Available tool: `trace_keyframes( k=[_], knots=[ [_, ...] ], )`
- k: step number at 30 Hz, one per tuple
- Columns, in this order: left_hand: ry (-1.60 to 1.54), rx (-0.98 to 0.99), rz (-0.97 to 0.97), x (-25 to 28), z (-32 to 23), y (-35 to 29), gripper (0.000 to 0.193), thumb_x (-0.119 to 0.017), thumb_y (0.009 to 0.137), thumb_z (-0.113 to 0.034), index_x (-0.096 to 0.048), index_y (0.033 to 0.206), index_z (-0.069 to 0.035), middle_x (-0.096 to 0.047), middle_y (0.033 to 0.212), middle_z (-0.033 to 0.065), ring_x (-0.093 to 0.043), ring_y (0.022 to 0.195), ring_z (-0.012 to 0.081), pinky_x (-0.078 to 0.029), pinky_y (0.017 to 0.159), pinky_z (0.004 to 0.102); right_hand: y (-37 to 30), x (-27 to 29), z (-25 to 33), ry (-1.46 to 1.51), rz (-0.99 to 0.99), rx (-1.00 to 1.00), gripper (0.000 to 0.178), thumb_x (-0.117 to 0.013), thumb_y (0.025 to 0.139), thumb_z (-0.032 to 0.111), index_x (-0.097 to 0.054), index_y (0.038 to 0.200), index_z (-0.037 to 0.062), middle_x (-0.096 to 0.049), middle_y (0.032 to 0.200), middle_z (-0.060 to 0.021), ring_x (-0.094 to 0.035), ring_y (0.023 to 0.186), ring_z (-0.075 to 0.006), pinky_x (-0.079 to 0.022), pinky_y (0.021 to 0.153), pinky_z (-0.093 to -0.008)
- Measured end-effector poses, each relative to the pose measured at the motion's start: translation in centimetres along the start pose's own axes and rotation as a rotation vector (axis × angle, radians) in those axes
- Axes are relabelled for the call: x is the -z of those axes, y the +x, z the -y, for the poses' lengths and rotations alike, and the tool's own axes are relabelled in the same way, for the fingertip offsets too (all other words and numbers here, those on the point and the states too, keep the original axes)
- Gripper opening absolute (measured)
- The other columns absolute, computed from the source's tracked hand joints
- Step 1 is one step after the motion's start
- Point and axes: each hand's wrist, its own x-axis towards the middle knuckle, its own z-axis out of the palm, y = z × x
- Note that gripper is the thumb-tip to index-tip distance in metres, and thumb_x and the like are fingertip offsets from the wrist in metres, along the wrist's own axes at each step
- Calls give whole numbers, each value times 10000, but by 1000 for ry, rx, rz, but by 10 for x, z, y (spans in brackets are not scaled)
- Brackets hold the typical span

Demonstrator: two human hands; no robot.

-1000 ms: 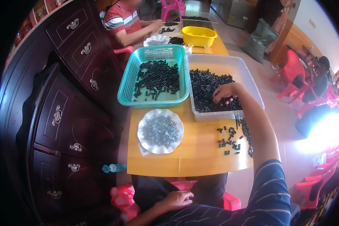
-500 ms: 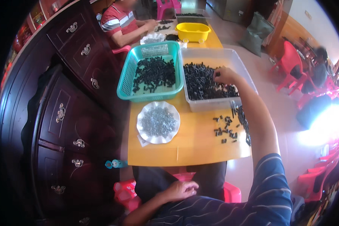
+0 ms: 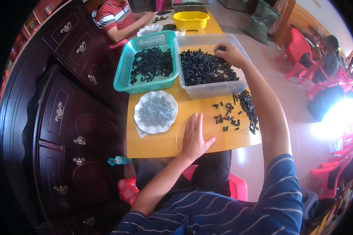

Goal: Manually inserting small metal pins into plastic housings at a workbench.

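My right hand (image 3: 232,55) is closed over the clear plastic bin (image 3: 213,92), with a few small black pieces (image 3: 222,48) showing in its fingers. Under it, the bin holds a heap of short black tube-like pieces (image 3: 202,68). My left hand (image 3: 195,139) lies on the yellow table near its front edge, fingers stretched out and nothing in it. Beside it stands a white wavy-rimmed plate (image 3: 173,123) full of thin silvery metal pieces (image 3: 156,111). To its right are scattered short black pieces (image 3: 226,117) and a bundle of longer black sticks (image 3: 248,107).
A green basket (image 3: 119,84) with more black pieces touches the bin's left side. Farther back are a yellow tub (image 3: 191,20) and another person (image 3: 115,19) working at the table. Dark drawers (image 3: 59,111) line the left; pink chairs (image 3: 301,49) stand at right.
My left hand has come up from my lap onto the table and spread its fingers. My right hand has lifted from the heap with black pieces. The whole view has shifted slightly.
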Motion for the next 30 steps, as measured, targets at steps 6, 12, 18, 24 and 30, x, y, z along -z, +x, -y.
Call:
trace_keyframes(
  k=[6, 12, 18, 24, 30],
  knots=[
    [166, 86, -19, -18, 6, 19, 1163, -896, 696, -345, -199, 1556, 12, -288, 1544, 342, -281, 1440, 493, -246, 1187, 546, -52, 17, 51, 162, -12, 149, 146, -681, 923, 227, -695, 1021, 120, -594, 755, 53, -467, 548, -21, -338, 436, -201],
    [158, 115, -29, -18, 8, 17, 1203, -893, 694, -377, -161, 1564, 15, -269, 1555, 350, -266, 1453, 489, -222, 1198, 549, -123, -12, 70, 218, 16, 70, 183, -691, 900, 207, -710, 1041, 92, -632, 771, 17, -542, 638, -57, -453, 583, -243],
    [190, 166, -27, -7, 10, -5, 1215, -893, 687, -404, -170, 1547, 59, -280, 1549, 349, -260, 1463, 478, -212, 1215, 517, -182, -106, 21, 451, 59, -47, 171, -691, 916, 156, -680, 1060, 65, -642, 799, 5, -594, 664, -65, -505, 590, -235],
    [171, 182, -53, -7, 6, -2, 1085, -872, 682, -363, -284, 1471, 95, -342, 1510, 317, -293, 1443, 452, -239, 1203, 511, -199, -183, -23, 197, -214, -17, 226, -721, 862, 205, -708, 1043, 71, -713, 846, -121, -693, 751, -233, -552, 698, -334],
    [203, 114, -163, -18, 16, 2, 954, -792, 749, -307, -305, 1452, 118, -391, 1478, 318, -331, 1420, 464, -231, 1204, 516, -206, -189, -21, 93, -369, 78, 218, -706, 852, 190, -691, 1042, 85, -717, 904, -189, -702, 845, -382, -563, 773, -420]
  ],
)
